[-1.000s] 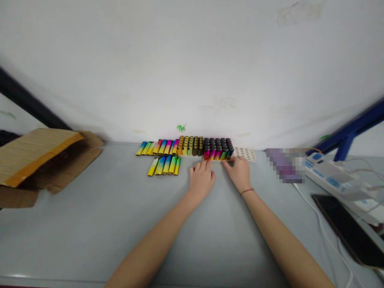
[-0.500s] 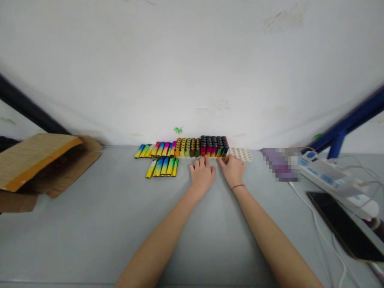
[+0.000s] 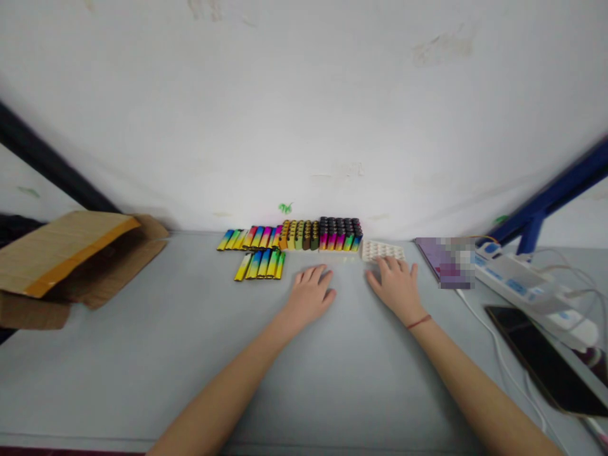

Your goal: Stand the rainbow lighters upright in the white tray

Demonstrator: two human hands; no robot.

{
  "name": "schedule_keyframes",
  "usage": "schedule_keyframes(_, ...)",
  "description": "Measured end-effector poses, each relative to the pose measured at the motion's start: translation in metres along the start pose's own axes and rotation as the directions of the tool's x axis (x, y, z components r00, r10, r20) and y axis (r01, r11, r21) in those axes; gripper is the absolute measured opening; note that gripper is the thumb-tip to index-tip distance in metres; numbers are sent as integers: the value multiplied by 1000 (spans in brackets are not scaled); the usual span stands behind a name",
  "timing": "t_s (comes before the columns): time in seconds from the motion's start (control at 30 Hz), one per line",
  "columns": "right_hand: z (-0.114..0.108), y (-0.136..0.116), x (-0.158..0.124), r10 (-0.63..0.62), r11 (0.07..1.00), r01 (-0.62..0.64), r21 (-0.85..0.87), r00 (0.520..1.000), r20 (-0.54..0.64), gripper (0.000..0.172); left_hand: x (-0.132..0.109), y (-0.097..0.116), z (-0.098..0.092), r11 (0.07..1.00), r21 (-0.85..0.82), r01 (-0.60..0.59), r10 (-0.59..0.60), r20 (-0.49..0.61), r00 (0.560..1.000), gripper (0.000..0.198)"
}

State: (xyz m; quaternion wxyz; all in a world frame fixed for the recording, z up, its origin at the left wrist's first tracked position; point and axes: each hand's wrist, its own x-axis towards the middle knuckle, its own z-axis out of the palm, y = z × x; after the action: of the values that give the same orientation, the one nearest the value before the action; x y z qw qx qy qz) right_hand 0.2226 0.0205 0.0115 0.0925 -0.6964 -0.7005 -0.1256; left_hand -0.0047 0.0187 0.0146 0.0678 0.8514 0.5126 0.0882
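Note:
Against the wall stands a block of black-topped, rainbow-coloured pieces that look like lighters [image 3: 341, 234], upright in a white tray. Beside it on the left is a block with gold tops [image 3: 299, 235]. My left hand [image 3: 311, 292] rests palm down in front of these blocks, fingers spread, holding nothing. To the right lies a white tray with rows of small hollows [image 3: 380, 249]. My right hand [image 3: 395, 285] is open, with its fingertips at that tray's front edge; whether they touch it I cannot tell.
Shiny yellow-and-rainbow pieces lie flat in a back row [image 3: 249, 237] and a front row [image 3: 260, 265]. An open cardboard box [image 3: 90, 253] is at left. At right are a purple phone [image 3: 439, 263], a power strip [image 3: 536, 291], a black phone [image 3: 541, 354] and cables.
Both hands have drawn back from the black-topped block toward me and spread apart. My right hand has moved right to the white tray. The tray now sits slightly apart from the block.

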Motion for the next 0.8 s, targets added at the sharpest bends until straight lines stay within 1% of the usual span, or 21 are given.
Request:
schedule_keyframes(0.07, -6, 2, -13, -39, 999, 39, -5, 999, 5, 36, -5, -1, 0, 999, -27, -25, 26, 14, 1000, 49)
schedule_keyframes(0.13, -9, 3, -28, -96, 995, 97, 21, 995, -18, 31, -9, -4, 0, 997, -62, -54, 54, 11, 998, 48)
schedule_keyframes(0.27, -14, -6, -54, -237, 956, 246, 158, 969, -74, 30, -19, -13, -2, 977, -174, -126, 127, -5, 992, 47)
schedule_keyframes(0.33, -17, -18, -64, -292, 917, 305, 258, 952, -90, 30, -22, -18, -4, 957, -248, -151, 153, -9, 988, 55)
schedule_keyframes(0.4, -22, -34, -69, -338, 864, 353, 358, 935, -107, 34, -24, -22, -7, 938, -309, -157, 163, -6, 987, 70)
schedule_keyframes(0.47, -28, -48, -70, -378, 818, 383, 430, 920, -101, 37, -24, -26, -10, 927, -343, -153, 164, 4, 986, 81)
schedule_keyframes(0.5, -31, -54, -69, -402, 793, 403, 457, 910, -104, 39, -24, -27, -11, 923, -354, -149, 162, 9, 987, 81)
schedule_keyframes(0.57, -35, -58, -64, -460, 738, 443, 509, 882, -101, 44, -23, -30, -13, 916, -375, -141, 156, 11, 988, 76)
schedule_keyframes(0.63, -33, -53, -56, -474, 722, 462, 516, 873, -118, 48, -23, -34, -14, 910, -393, -134, 151, 12, 988, 73)
schedule_keyframes(0.73, -21, -34, -42, -452, 746, 423, 514, 889, -76, 78, -23, -40, -14, 909, -401, -117, 132, 10, 991, 80)
schedule_keyframes(0.77, -16, -27, -37, -457, 741, 408, 533, 888, -45, 82, -23, -41, -14, 911, -398, -109, 122, 9, 992, 83)
schedule_keyframes(0.8, -11, -20, -32, -470, 729, 396, 558, 882, -12, 81, -23, -43, -14, 914, -394, -102, 113, 6, 994, 85)
